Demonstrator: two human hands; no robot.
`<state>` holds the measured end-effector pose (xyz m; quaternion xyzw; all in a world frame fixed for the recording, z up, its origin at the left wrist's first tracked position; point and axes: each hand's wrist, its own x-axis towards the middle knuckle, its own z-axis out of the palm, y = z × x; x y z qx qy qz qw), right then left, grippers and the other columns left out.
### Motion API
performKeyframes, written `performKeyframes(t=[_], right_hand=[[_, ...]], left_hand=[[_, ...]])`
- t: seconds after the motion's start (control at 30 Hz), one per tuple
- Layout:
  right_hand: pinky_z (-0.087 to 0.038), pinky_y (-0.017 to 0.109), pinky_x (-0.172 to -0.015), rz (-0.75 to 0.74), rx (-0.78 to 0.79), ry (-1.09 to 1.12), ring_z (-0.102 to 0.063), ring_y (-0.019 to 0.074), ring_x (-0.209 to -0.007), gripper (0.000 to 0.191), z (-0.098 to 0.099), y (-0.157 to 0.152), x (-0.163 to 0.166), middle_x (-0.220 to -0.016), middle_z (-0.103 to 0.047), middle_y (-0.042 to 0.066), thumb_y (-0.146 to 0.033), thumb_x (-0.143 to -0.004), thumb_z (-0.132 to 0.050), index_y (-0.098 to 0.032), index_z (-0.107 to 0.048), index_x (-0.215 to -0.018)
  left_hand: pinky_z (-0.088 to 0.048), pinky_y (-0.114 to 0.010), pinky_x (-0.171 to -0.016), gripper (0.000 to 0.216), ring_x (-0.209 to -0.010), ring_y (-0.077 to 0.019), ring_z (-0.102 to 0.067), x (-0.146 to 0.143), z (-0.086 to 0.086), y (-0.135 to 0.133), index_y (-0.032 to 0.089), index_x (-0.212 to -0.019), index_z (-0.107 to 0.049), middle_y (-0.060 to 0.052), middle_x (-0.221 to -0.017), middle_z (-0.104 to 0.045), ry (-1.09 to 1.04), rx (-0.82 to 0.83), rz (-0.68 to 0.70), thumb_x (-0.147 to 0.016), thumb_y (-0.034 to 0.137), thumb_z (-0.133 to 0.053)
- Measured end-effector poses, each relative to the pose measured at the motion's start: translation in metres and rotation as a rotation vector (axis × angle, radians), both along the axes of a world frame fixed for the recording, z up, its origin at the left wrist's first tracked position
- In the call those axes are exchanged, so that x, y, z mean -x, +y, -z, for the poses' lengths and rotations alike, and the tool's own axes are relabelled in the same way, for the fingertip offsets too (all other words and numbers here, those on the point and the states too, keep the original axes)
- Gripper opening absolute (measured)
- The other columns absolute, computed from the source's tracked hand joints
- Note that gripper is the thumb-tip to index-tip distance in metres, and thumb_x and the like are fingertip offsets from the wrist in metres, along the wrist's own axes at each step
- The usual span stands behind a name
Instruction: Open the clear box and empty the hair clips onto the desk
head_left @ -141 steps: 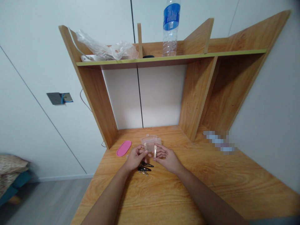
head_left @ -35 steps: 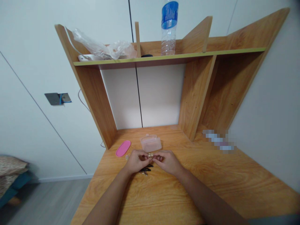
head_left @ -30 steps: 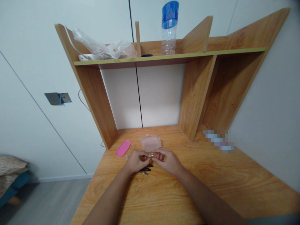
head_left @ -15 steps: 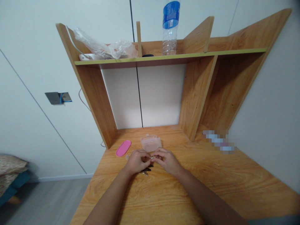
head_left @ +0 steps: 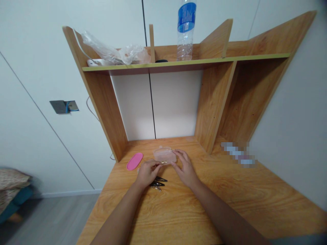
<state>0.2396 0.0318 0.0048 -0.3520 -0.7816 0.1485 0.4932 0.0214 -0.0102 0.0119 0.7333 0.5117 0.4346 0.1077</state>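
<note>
Between the thumb and fingers of my left hand (head_left: 147, 173) is a small gold-coloured hair clip (head_left: 164, 162), held over the front of a clear plastic box (head_left: 165, 157). My right hand (head_left: 186, 170) grips the right end of that box, thumb at the front corner and fingertips farther back. Several black hair clips (head_left: 159, 184) lie on the desk just below my left hand, with small silvery pieces (head_left: 157, 188) beside them. Small clear bits (head_left: 138, 169) show at the left of my left hand, partly covered by it.
A pink oval tray (head_left: 135, 161) lies on the wooden desk (head_left: 173, 217) to the left. Behind rises a wooden shelf unit (head_left: 214, 109), bearing a plastic bottle (head_left: 186, 30) and crumpled plastic bags (head_left: 127, 54). A blurred-out item (head_left: 238, 154) lies at the right.
My hands were together around the small shiny clip. Now my right hand has let go of it and moved up to the box's right end; my left hand keeps the clip.
</note>
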Motion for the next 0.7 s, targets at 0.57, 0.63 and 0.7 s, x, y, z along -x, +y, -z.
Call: performKeyframes(t=[0.57,0.63,0.7], right_hand=[[-0.047,0.043,-0.106,-0.001,0.14,-0.058,-0.056,0.0237,-0.12,0.034,0.014,0.011,-0.003,-0.125,-0.056,0.008,-0.022,-0.089,-0.062,-0.026,-0.057,-0.122],[-0.049,0.04,-0.102,-0.02,0.15,-0.042,-0.058,0.0221,-0.115,0.021,0.014,0.009,-0.002,-0.12,-0.057,0.007,-0.022,-0.089,-0.062,-0.025,-0.062,-0.11],[-0.051,0.038,-0.099,-0.045,0.152,-0.036,-0.059,0.0212,-0.111,0.01,0.014,0.009,-0.001,-0.115,-0.057,0.006,-0.023,-0.091,-0.061,-0.024,-0.064,-0.101]], left_hand=[[-0.05,-0.033,-0.074,0.018,-0.079,-0.0211,-0.067,0.016,0.006,0.01,0.021,-0.094,-0.077,-0.005,-0.084,-0.076,-0.058,-0.182,-0.302,-0.092,0.032,-0.062],[-0.05,-0.034,-0.075,0.018,-0.08,-0.0217,-0.067,0.015,0.005,0.009,0.021,-0.094,-0.077,-0.005,-0.085,-0.076,-0.051,-0.19,-0.301,-0.092,0.032,-0.063],[-0.049,-0.035,-0.077,0.018,-0.082,-0.0226,-0.066,0.015,0.004,0.009,0.022,-0.094,-0.077,-0.006,-0.086,-0.076,-0.032,-0.2,-0.293,-0.092,0.032,-0.063]])
